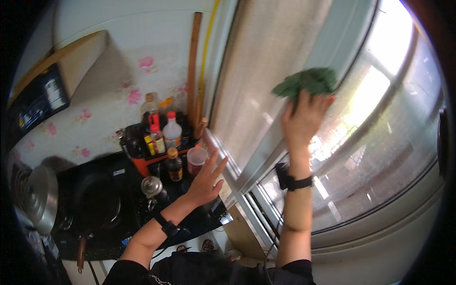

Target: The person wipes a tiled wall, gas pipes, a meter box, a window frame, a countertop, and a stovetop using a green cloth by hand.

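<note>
A crumpled green cloth (306, 82) lies under the fingers of my right hand (302, 119), pressed to the pale upright frame (327, 53) of a sliding window. My fingers cover the cloth's lower part. The window glass (377, 142) spreads to the right of that hand. My left hand (206, 183) hangs above the counter's right end with its fingers apart and nothing in it. Nearest to it are a clear plastic tub (197, 158) and a dark sauce bottle (174, 165) with a tan cap.
A black cooktop (142, 221) holds a dark pan (98, 199) and, at the left, a large metal pot lid (44, 199). An orange-edged rack (139, 165) carries several condiment bottles. A small metal-lidded jar (151, 186) stands before it. A range hood (83, 60) juts out above.
</note>
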### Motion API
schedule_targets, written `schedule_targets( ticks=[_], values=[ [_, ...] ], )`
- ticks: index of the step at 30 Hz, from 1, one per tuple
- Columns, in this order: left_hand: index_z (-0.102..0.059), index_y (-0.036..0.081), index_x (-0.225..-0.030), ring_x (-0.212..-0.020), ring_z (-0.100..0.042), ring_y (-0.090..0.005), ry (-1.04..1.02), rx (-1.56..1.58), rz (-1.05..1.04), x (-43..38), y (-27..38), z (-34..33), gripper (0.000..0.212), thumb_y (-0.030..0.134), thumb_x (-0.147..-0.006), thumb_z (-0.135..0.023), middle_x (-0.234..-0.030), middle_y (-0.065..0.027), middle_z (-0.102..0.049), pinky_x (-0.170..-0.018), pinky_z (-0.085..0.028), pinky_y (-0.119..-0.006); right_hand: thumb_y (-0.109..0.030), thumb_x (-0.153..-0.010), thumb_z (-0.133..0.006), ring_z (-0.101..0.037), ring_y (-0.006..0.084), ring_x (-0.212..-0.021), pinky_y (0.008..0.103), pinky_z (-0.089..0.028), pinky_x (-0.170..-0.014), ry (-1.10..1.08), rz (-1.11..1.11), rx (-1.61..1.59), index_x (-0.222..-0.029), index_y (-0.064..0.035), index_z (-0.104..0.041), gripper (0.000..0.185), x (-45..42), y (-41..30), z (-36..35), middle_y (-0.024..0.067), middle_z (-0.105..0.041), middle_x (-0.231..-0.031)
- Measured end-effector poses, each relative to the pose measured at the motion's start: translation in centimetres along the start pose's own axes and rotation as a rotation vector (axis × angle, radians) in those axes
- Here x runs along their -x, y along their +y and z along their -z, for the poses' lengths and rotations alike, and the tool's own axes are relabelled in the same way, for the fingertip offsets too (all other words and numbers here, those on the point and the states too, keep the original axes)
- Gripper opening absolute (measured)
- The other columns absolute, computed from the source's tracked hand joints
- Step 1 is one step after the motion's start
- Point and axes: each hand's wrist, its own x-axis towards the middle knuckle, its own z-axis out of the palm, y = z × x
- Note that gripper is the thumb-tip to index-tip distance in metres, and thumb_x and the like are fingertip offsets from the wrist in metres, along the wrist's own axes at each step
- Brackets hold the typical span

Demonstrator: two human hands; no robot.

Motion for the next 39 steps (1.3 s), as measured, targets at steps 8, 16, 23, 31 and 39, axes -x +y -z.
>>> schedule_targets(
  ticks=[8,16,23,31,39],
  values=[
    [-0.027,0.011,-0.152,-0.144,-0.019,-0.0404,0.078,-0.070,-0.041,-0.2,-0.3,0.6,0.080,0.001,-0.080,-0.061,-0.158,-0.0210,-0.014,-0.115,-0.023,-0.044,-0.026,-0.085,-0.061,-0.040,0.0421,-0.132,0.0526,-0.022,-0.116,0.341,0.156,0.258,-0.123,-0.0097,-0.060,0.041,-16.3,5.3,0.4,0.0207,-0.053,-0.131],
    [-0.027,0.010,-0.151,-0.146,-0.016,-0.0379,0.041,0.010,-0.139,-3.2,0.9,-0.7,0.079,0.002,-0.080,-0.060,-0.159,-0.0201,-0.012,-0.117,-0.018,-0.048,-0.025,-0.088,-0.057,-0.040,0.0420,-0.131,0.0519,-0.021,-0.116,0.233,0.028,0.316,-0.126,-0.0111,-0.058,0.040,-10.5,2.8,-0.7,0.0204,-0.052,-0.130],
    [-0.027,0.010,-0.151,-0.146,-0.017,-0.0367,0.013,0.059,-0.145,-3.6,1.7,-2.3,0.078,0.001,-0.081,-0.060,-0.159,-0.0197,-0.010,-0.117,-0.021,-0.049,-0.017,-0.085,-0.060,-0.040,0.0454,-0.127,0.0564,-0.023,-0.113,0.001,-0.016,0.254,-0.119,-0.0032,-0.057,0.036,1.0,-0.4,-0.6,0.0249,-0.049,-0.128],
    [-0.025,0.013,-0.152,-0.143,-0.024,-0.0386,0.016,0.037,-0.093,-1.6,1.1,-1.7,0.078,0.004,-0.083,-0.061,-0.158,-0.0203,-0.011,-0.115,-0.024,-0.053,-0.005,-0.084,-0.057,-0.038,0.0494,-0.127,0.0594,-0.026,-0.111,-0.211,-0.056,0.117,-0.122,-0.0009,-0.054,0.038,14.5,-2.7,-1.6,0.0281,-0.046,-0.129],
    [-0.024,0.011,-0.152,-0.144,-0.019,-0.0394,-0.017,0.026,0.017,2.4,-0.5,-0.3,0.081,0.003,-0.080,-0.062,-0.158,-0.0217,-0.009,-0.114,-0.023,-0.056,0.004,-0.079,-0.052,-0.034,0.0537,-0.129,0.0571,-0.028,-0.112,-0.551,-0.102,0.001,-0.123,0.0025,-0.053,0.045,30.4,-4.0,-1.9,0.0318,-0.043,-0.133]
  ],
)
